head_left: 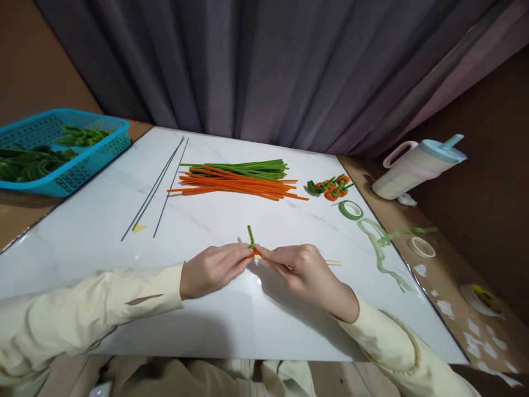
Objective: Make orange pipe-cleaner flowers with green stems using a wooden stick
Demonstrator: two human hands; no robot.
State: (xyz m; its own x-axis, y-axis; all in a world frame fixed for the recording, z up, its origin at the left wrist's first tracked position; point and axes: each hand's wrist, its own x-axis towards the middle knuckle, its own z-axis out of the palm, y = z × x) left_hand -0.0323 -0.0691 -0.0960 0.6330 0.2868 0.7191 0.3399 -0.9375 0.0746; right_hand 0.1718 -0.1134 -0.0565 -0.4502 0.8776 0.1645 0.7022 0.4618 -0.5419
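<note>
My left hand [212,268] and my right hand [303,271] meet over the white marble board [231,314]. Between their fingertips they pinch a small orange pipe-cleaner piece [255,252] with a green pipe-cleaner end [250,235] sticking up from it. The piece sits on a thin wooden stick [333,263] that runs through my right hand and pokes out to the right. Farther back lie a bundle of orange pipe cleaners [239,186] and green pipe cleaners [243,167].
Several finished orange-and-green pieces [332,187] and a green tape roll [351,209] lie at right, with loose tape strips [382,245]. Thin dark wires [159,184] lie at left. A blue basket [88,160] holds green pieces. A pastel lidded jug [417,165] stands at far right.
</note>
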